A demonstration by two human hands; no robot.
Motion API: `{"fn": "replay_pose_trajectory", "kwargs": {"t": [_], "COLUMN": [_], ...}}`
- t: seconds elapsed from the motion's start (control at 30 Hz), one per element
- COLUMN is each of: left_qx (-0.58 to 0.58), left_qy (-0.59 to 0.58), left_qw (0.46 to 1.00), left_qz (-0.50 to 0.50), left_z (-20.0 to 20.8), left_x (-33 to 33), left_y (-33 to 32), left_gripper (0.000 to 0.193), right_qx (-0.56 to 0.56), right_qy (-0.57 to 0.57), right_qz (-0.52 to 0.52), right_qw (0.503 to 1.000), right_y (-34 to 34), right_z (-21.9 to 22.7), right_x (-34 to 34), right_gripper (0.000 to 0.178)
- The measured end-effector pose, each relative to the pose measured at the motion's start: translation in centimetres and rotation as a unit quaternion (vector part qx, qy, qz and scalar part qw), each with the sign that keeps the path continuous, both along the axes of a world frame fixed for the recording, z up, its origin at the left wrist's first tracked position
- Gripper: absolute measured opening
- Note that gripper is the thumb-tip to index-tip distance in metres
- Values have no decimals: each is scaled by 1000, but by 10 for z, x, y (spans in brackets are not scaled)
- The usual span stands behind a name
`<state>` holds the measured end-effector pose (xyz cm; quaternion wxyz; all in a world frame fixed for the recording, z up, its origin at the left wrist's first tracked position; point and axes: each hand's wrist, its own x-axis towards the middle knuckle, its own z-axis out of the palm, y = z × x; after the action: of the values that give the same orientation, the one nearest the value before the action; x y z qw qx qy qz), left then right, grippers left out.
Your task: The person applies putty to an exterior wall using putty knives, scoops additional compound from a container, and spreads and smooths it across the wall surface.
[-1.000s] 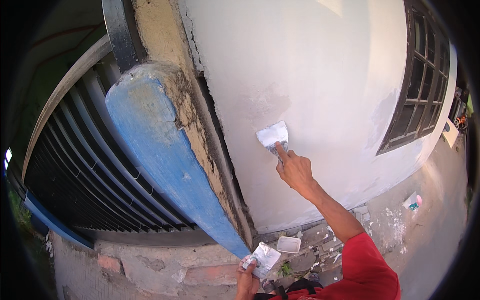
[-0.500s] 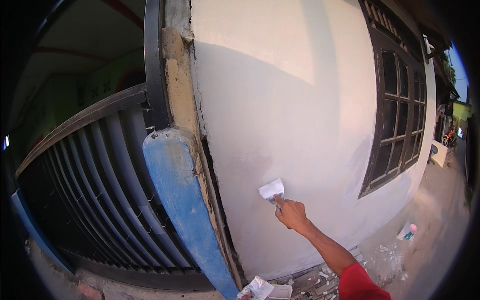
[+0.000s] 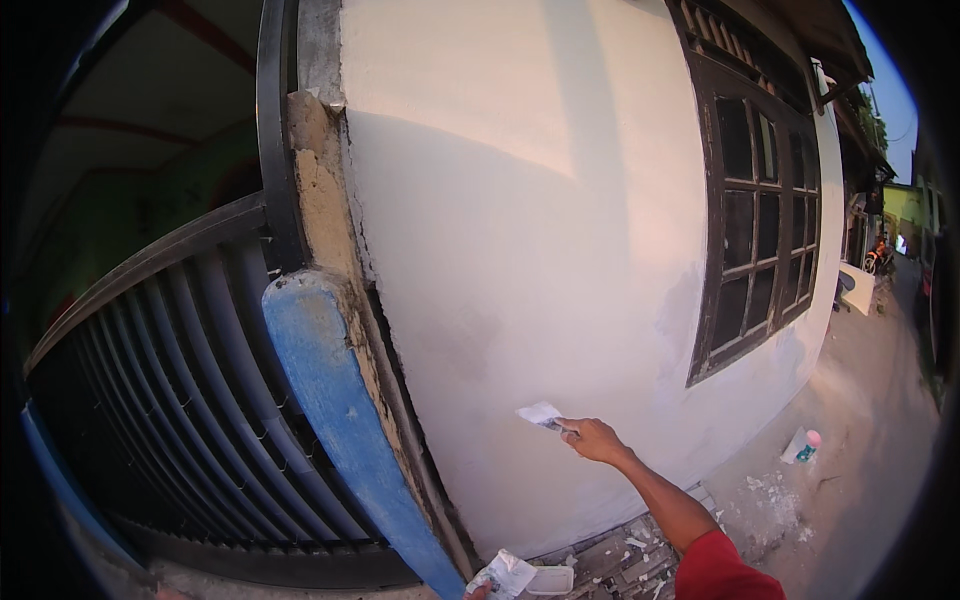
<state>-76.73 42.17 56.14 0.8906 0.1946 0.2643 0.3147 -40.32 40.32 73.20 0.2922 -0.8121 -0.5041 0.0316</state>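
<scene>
Right hand (image 3: 592,438): lower centre of the frame, arm raised to the wall; grip pinched on the handle of a putty knife (image 3: 541,414).
Putty knife: blade white with filler, held flat against the plastered wall (image 3: 520,250), just right of the wall's corner.
Left hand (image 3: 478,591): only a sliver shows at the bottom edge; whether its grip is closed cannot be told. It touches a second filler-coated scraper (image 3: 505,574).
Tray (image 3: 550,580): small, white, on the ground beside the scraper.
Surroundings: blue gatepost (image 3: 330,400) and dark slatted gate (image 3: 180,400) at left; dark window (image 3: 765,210) at right.
Step in hand: judged to be skimming filler on the wall's lower part.
Next move: likely calls for a steady stroke with the blade kept flat.
</scene>
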Motion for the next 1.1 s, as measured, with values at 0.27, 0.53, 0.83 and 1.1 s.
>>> {"fn": "replay_pose_trajectory", "kwargs": {"t": [0.27, 0.53, 0.83, 1.1], "left_qx": [-2, -3, -21, -27], "left_qy": [-27, 15, 15, 27], "left_qw": [1000, 999, 991, 981], "left_qz": [-5, 52, 130, 192], "left_z": [-6, -5, -11, -17], "left_x": [34, 73, 81, 73], "left_y": [-44, -89, -107, -93], "left_gripper": [36, 38, 39, 39], "right_qx": [75, 172, 205, 193], "right_qy": [331, 245, -199, -271], "right_qz": [-18, -18, -71, -92], "right_qw": [941, 954, 956, 939], "right_y": [-109, -124, -28, 47], "right_z": [5, 62, 181, 155], "right_x": [36, 71, 134, 167], "right_gripper": [50, 50, 50, 53]}}
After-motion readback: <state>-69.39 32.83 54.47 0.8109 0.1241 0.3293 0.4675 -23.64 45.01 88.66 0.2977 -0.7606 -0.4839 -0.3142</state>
